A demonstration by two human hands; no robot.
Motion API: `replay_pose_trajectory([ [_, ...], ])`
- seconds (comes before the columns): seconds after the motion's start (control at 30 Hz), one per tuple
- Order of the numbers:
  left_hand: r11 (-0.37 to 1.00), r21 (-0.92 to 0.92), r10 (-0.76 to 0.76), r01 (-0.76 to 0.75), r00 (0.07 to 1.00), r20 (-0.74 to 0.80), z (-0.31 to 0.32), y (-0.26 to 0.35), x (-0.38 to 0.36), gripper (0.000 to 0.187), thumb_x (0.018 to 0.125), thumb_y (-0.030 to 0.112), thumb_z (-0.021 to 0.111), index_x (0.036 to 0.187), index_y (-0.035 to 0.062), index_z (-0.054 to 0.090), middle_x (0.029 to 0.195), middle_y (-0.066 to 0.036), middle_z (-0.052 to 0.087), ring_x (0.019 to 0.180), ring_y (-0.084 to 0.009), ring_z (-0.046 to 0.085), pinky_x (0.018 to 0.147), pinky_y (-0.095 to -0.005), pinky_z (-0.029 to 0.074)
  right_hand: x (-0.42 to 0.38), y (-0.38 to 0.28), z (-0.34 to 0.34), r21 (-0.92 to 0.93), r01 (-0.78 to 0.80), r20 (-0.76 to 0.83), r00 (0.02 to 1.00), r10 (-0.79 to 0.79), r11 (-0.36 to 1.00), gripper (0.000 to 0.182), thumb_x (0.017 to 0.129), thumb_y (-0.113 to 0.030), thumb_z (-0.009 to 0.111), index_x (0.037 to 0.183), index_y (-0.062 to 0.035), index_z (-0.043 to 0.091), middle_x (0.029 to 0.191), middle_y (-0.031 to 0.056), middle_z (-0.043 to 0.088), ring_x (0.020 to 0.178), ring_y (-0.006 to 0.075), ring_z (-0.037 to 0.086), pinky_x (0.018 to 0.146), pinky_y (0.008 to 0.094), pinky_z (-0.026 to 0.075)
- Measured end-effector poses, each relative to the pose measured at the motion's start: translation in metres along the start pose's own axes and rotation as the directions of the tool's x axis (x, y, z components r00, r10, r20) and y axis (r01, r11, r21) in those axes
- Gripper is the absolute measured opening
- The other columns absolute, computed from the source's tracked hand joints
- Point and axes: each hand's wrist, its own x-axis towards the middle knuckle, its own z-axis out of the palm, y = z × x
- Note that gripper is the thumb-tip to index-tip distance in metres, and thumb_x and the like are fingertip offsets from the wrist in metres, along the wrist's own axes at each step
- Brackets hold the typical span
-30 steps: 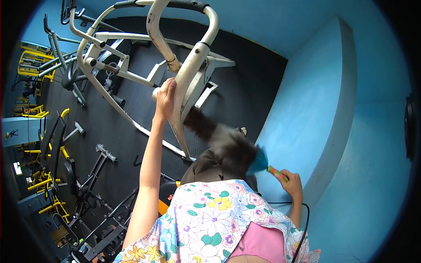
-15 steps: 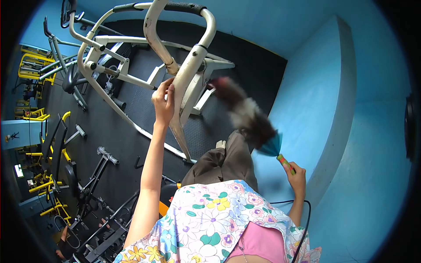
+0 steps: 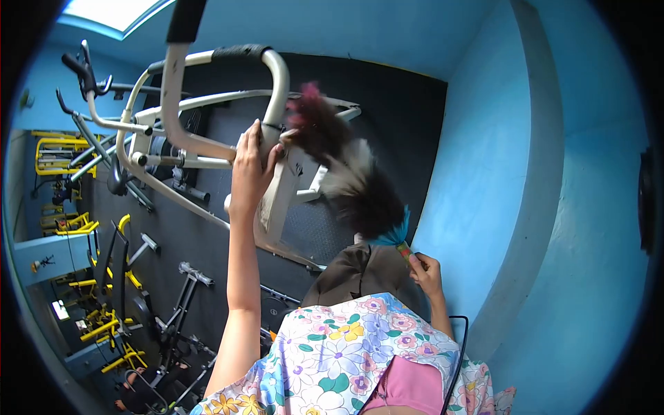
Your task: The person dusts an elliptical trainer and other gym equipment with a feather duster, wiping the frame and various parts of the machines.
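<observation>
My right hand (image 3: 427,275) is closed round the short green and red handle of a feather duster (image 3: 356,176). The duster has dark brown and white feathers, a maroon tip and a blue collar above the handle. It slants up and left, its tip overlapping the upright of a white exercise machine (image 3: 277,86). My left hand (image 3: 252,173) wraps that upright just below the curved handlebar, thumb on the right side and fingers on the left. Black padding covers the top of the handlebar, and a second white bar with a black grip rises at its left.
A blue wall (image 3: 477,152) with a grey ledge runs along my right side. Yellow-framed gym machines (image 3: 62,162) line the left, with a grey stand (image 3: 183,297) nearer. Black matting (image 3: 394,117) covers the floor. At the lower left a person (image 3: 155,384) is partly visible.
The feather duster has swung left and up against the machine's upright, my right hand moving left with it. My left hand has moved up the frame, and the view has shifted.
</observation>
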Motion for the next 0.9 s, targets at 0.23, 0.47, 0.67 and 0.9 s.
replay_pose_trajectory([
  [0.23, 0.988, 0.038, -0.153, 0.150, 0.981, 0.120, 0.023, 0.006, 0.048, 0.043, 0.083, 0.017, 0.057, 0.118, -0.0030, 0.045, 0.100, -0.025, 0.057, 0.094, -0.0374, 0.056, 0.082, -0.0386, 0.043, 0.050, -0.007, -0.028, -0.186, 0.024, 0.130, 0.992, 0.000, 0.982, 0.038, 0.083, -0.034, 0.059, 0.071, 0.0016, 0.060, 0.052, 0.0036, 0.052, 0.044, 0.0082, 0.047, 0.042, 0.0243, 0.035],
  [0.47, 0.961, 0.154, -0.249, 0.228, 0.959, 0.137, 0.029, 0.006, 0.046, 0.047, 0.085, 0.022, 0.054, 0.122, -0.0042, 0.041, 0.112, -0.025, 0.053, 0.100, -0.0372, 0.054, 0.085, -0.0405, 0.044, 0.099, -0.022, -0.037, -0.322, 0.182, 0.075, 0.983, -0.167, 0.929, 0.037, 0.084, -0.033, 0.057, 0.072, 0.0020, 0.060, 0.054, 0.0071, 0.054, 0.045, 0.0134, 0.051, 0.044, 0.0279, 0.037],
  [0.67, 0.960, 0.154, -0.253, 0.235, 0.961, 0.110, 0.029, 0.010, 0.047, 0.047, 0.084, 0.020, 0.055, 0.121, -0.0049, 0.043, 0.108, -0.026, 0.054, 0.097, -0.0387, 0.055, 0.084, -0.0410, 0.043, 0.131, -0.057, -0.028, -0.586, 0.168, -0.012, 0.976, -0.216, 0.793, 0.034, 0.083, -0.032, 0.059, 0.080, 0.0013, 0.061, 0.059, 0.0197, 0.052, 0.051, 0.0318, 0.053, 0.049, 0.0358, 0.039],
  [0.9, 0.965, 0.132, -0.242, 0.228, 0.966, 0.095, 0.031, 0.009, 0.049, 0.047, 0.083, 0.018, 0.056, 0.122, -0.0046, 0.043, 0.108, -0.027, 0.054, 0.096, -0.0402, 0.054, 0.083, -0.0407, 0.044, 0.159, -0.080, -0.042, -0.513, 0.266, 0.184, 0.963, -0.198, 0.816, 0.035, 0.082, -0.036, 0.058, 0.081, -0.0012, 0.063, 0.064, 0.0234, 0.056, 0.064, 0.0396, 0.058, 0.052, 0.0432, 0.044],
])
